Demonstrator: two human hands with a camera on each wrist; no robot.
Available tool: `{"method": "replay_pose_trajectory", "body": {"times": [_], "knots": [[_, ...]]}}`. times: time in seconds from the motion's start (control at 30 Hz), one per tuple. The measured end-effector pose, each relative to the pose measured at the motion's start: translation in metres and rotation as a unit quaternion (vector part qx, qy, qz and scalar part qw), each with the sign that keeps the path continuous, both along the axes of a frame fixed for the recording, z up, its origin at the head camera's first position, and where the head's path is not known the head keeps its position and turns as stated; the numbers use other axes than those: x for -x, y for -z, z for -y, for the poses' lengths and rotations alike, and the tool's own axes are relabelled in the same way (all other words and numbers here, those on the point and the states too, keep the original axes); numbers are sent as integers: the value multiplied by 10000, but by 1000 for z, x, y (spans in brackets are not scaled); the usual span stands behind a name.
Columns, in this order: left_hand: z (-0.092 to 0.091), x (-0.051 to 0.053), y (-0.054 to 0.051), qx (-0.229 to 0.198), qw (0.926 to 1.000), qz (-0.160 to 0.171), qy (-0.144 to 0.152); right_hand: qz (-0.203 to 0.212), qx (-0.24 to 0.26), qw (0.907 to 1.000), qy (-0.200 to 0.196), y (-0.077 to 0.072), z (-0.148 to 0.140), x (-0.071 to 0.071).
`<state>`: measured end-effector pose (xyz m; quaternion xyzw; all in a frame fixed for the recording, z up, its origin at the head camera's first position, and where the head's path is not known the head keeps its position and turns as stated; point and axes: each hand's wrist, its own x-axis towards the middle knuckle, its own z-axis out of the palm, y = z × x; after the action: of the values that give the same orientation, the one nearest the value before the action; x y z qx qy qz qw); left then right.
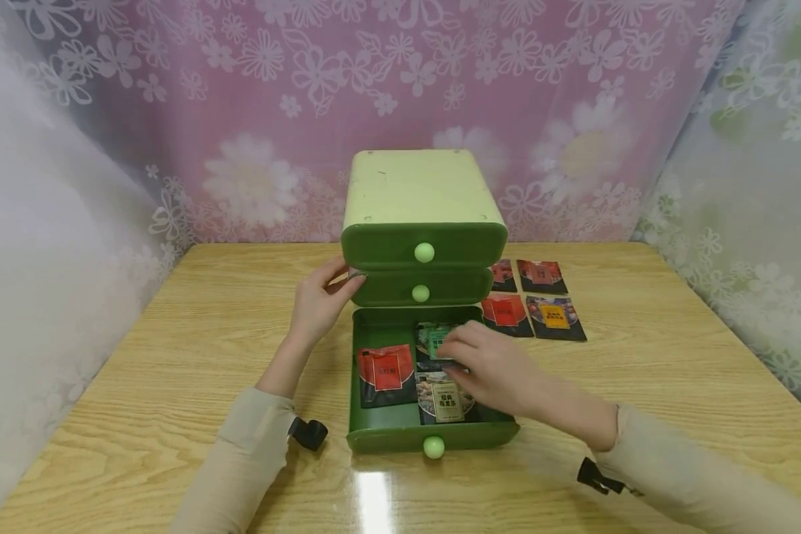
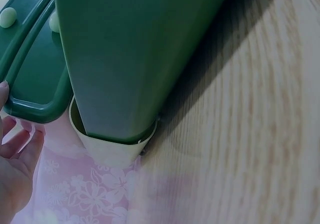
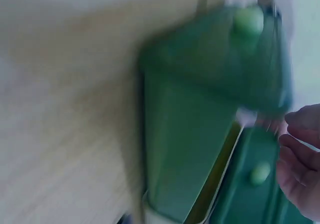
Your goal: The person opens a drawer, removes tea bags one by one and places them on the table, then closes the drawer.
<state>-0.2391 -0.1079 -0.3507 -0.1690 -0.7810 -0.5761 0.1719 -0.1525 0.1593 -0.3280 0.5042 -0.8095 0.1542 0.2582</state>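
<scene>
A flowered curtain [image 1: 414,89] hangs beyond both hands, and a wood-grain worktop [image 1: 207,326] spreads beneath them. Between the hands and farther back stands a cream-and-green drawer cabinet [image 1: 417,189]; its bottom drawer [image 1: 382,443] is pulled out in front of it. The left hand [image 1: 315,300] grips the cabinet's side at the middle drawer [image 1: 383,288], thumb on the front edge. The right hand [image 1: 490,367] reaches over the open drawer with bent fingers at a green packet [image 1: 430,352]; whether it pinches the packet I cannot tell. A red packet [image 1: 385,374] lies in the drawer between the two hands, and a beige packet [image 1: 446,400] just nearer than the right fingertips. Four packets [image 1: 505,317] rest beyond the right hand, beside the cabinet.
</scene>
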Motion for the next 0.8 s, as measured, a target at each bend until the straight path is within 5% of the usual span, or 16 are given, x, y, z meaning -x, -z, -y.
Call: {"method": "replay_pose_trajectory", "body": {"times": [0.17,0.37,0.5,0.67,0.8], "knots": [[0,0,0,19,10000,-18,40,1029,-655,9867,1077,-1,-10,26],[1,1,-1,3,10000,41,7,2113,-1558,9540,1451,3,-5,43],[1,1,-1,9,10000,53,-3,2096,-2116,9408,1620,10,1,52],[0,1,-2,7,9998,194,-8,1572,-2611,9363,1744,20,5,59],[-3,-11,-13,55,9993,365,-58,1449,-2746,9329,1827,23,5,62]]}}
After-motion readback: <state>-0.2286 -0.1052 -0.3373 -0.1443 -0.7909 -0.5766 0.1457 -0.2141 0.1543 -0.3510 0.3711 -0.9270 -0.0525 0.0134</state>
